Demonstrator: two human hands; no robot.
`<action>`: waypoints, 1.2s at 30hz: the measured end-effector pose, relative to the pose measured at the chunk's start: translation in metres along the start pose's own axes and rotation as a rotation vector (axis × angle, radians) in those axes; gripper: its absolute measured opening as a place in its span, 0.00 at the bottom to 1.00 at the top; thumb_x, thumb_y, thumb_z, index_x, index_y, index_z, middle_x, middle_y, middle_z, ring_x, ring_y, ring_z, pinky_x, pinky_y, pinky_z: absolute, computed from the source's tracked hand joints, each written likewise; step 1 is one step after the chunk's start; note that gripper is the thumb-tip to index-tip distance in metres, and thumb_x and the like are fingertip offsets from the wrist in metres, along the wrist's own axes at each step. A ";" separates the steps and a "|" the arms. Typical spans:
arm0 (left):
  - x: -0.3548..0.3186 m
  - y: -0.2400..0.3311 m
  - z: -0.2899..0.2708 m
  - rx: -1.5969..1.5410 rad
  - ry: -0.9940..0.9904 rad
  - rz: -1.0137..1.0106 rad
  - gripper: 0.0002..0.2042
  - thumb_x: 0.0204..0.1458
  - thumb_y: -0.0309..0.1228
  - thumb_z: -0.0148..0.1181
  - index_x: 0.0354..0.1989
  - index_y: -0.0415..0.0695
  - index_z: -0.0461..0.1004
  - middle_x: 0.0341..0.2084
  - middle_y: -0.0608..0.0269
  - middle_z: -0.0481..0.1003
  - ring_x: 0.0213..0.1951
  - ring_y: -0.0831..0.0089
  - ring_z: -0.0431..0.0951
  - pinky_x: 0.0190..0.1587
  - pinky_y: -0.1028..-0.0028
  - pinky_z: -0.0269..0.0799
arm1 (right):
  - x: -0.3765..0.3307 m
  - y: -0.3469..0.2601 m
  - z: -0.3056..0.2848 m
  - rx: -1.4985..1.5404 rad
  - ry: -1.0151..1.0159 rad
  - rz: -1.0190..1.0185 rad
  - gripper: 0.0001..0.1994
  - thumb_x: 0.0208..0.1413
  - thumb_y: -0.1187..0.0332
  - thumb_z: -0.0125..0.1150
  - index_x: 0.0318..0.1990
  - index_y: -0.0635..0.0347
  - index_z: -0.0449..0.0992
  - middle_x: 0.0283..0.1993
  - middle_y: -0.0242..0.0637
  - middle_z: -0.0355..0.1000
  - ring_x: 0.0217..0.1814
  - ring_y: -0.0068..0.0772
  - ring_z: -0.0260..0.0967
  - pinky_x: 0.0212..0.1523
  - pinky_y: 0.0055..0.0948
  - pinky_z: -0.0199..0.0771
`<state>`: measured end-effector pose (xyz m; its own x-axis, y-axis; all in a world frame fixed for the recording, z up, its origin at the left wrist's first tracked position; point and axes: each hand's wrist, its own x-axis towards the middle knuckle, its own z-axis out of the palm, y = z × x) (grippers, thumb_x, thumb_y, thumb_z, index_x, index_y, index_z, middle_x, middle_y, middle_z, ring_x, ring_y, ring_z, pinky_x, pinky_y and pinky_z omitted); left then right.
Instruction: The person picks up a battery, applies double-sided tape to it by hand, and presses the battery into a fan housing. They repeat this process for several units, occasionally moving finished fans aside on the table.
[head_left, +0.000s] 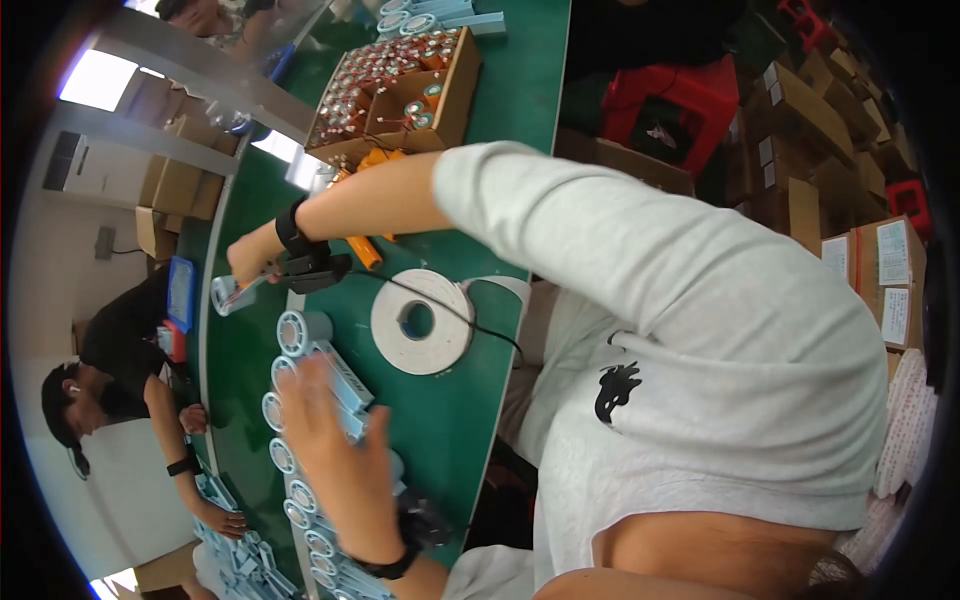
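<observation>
My right hand (253, 257), at the upper left of the picture, is closed on a light-blue housing (230, 296) with a pale round end. Its fingers partly cover the piece. Lower down, my left hand (335, 450) is blurred, with fingers stretched out and thumb apart, and it holds nothing. It hovers over a row of light-blue housings (292, 333) with white ringed ends and flat handles. Whether it touches any cannot be told. Beside them lies a white roll of strip material (395, 335), its loose end trailing. A black device (315, 270) with a cable sits at my right wrist.
A cardboard box (457, 95) of small wired cylinders stands on the green table (440, 420), with orange pieces (363, 250) near it. Across the table, a co-worker (120, 350) reaches toward piled light-blue parts (240, 565). A red stool (680, 100) and stacked cartons (815, 110) stand beyond.
</observation>
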<state>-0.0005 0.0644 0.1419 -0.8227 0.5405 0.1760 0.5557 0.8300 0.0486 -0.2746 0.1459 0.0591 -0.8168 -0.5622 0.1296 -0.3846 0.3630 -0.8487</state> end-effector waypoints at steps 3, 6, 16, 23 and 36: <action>-0.016 0.009 0.034 -0.003 -0.185 -0.068 0.32 0.33 0.23 0.64 0.52 0.38 0.60 0.51 0.53 0.61 0.57 0.51 0.56 0.56 0.61 0.53 | 0.019 0.025 0.014 -0.526 0.166 -0.138 0.11 0.45 0.65 0.54 0.25 0.64 0.76 0.22 0.41 0.72 0.20 0.34 0.69 0.19 0.34 0.68; -0.039 0.008 0.057 -0.257 -0.196 -0.225 0.31 0.35 0.25 0.64 0.52 0.38 0.60 0.51 0.52 0.60 0.56 0.51 0.56 0.56 0.61 0.53 | -0.029 0.001 -0.001 -1.013 0.239 -0.155 0.09 0.43 0.66 0.56 0.27 0.63 0.76 0.27 0.43 0.73 0.25 0.37 0.72 0.21 0.37 0.70; 0.018 0.016 0.119 -0.092 0.033 0.076 0.28 0.37 0.32 0.64 0.47 0.35 0.61 0.48 0.48 0.62 0.50 0.53 0.60 0.53 0.57 0.50 | -0.105 0.033 -0.001 -0.644 0.073 -0.016 0.08 0.41 0.69 0.57 0.27 0.65 0.74 0.28 0.43 0.72 0.29 0.36 0.72 0.24 0.32 0.70; -0.017 0.004 0.096 -0.029 0.359 -0.257 0.31 0.35 0.34 0.65 0.48 0.33 0.61 0.43 0.46 0.65 0.49 0.56 0.61 0.53 0.57 0.48 | -0.239 -0.048 -0.017 0.329 -0.006 0.064 0.18 0.42 0.58 0.64 0.21 0.66 0.70 0.15 0.33 0.63 0.17 0.23 0.57 0.18 0.24 0.56; 0.007 -0.003 0.082 -0.350 0.674 -0.491 0.36 0.34 0.32 0.68 0.53 0.31 0.59 0.42 0.45 0.68 0.44 0.55 0.62 0.44 0.64 0.63 | -0.306 -0.024 -0.030 0.371 0.122 -0.101 0.13 0.46 0.67 0.59 0.36 0.67 0.70 0.24 0.34 0.69 0.27 0.20 0.66 0.27 0.26 0.64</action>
<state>-0.0177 0.0769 0.0620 -0.7934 -0.1503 0.5899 0.2560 0.7969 0.5473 -0.0284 0.3317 0.0556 -0.8365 -0.4810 0.2626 -0.3020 0.0048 -0.9533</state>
